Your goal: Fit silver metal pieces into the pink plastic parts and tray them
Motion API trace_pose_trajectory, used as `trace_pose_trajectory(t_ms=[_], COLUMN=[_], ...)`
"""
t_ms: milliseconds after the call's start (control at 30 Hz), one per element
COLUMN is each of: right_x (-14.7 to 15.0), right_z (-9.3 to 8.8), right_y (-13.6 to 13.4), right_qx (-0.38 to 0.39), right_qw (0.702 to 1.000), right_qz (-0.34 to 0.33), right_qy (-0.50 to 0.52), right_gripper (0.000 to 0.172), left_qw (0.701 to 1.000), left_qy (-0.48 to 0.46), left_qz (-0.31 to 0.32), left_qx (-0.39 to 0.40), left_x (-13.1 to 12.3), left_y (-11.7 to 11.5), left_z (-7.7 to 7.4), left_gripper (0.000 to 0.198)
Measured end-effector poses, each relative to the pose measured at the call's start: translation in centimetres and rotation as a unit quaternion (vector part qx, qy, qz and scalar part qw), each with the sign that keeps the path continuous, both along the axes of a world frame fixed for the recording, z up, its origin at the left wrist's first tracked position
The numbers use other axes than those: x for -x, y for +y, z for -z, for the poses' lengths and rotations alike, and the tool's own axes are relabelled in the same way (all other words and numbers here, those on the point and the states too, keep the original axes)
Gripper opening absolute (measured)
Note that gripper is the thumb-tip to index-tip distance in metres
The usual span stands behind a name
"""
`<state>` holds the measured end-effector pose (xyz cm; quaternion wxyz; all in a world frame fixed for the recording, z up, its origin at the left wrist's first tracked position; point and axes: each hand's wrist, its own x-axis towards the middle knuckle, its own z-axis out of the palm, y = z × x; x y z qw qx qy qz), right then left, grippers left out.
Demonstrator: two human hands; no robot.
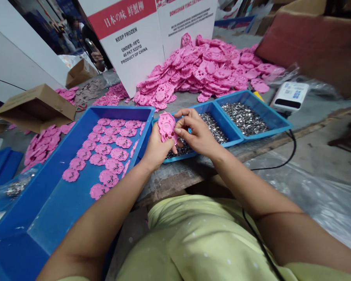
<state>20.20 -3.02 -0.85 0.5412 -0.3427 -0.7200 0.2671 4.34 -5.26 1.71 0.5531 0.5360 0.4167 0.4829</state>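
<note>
A pink moulded plastic piece (166,123) with a scalloped outline and small holes is gripped between the thumb and fingers of my left hand (155,147). At its right edge, the thumb and forefinger of my right hand (197,132) are pinched together; whatever is between them is too small to make out. Below both hands is a blue bin (235,139) of small shiny metal parts, partly covered by them. On the left, a large blue tray (51,218) holds rows of similar pink pieces (108,139) with small metal parts on them.
A big heap of pink pieces (204,66) lies behind the bins, against a white carton (131,47). Another blue bin (285,125) of metal parts stands at right, near a white device (291,95) with a cable. An open cardboard box (38,105) sits at left.
</note>
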Motion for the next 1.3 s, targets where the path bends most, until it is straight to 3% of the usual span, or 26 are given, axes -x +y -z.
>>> trace_pose_trajectory(t_ms=[267, 933, 1300], right_x=[0.06, 0.04, 0.51], right_z=[-0.03, -0.31, -0.20], right_y=[0.11, 0.31, 0.11], right_qx=[-0.016, -0.026, -0.015], right_qw=[1.000, 0.998, 1.000], right_qz=[-0.011, -0.016, -0.007], right_qy=[-0.009, -0.050, -0.020], right_gripper=[0.017, 0.024, 0.016], left_qw=[1.000, 1.000, 0.999], left_qy=[0.007, 0.016, -0.030], left_qz=[0.000, 0.003, 0.003], left_qx=[0.005, 0.017, 0.026], left_x=[0.09, 0.29, 0.31], left_y=[0.12, 0.12, 0.17], left_z=[0.23, -0.17, -0.25], left_gripper=[0.065, 0.055, 0.051])
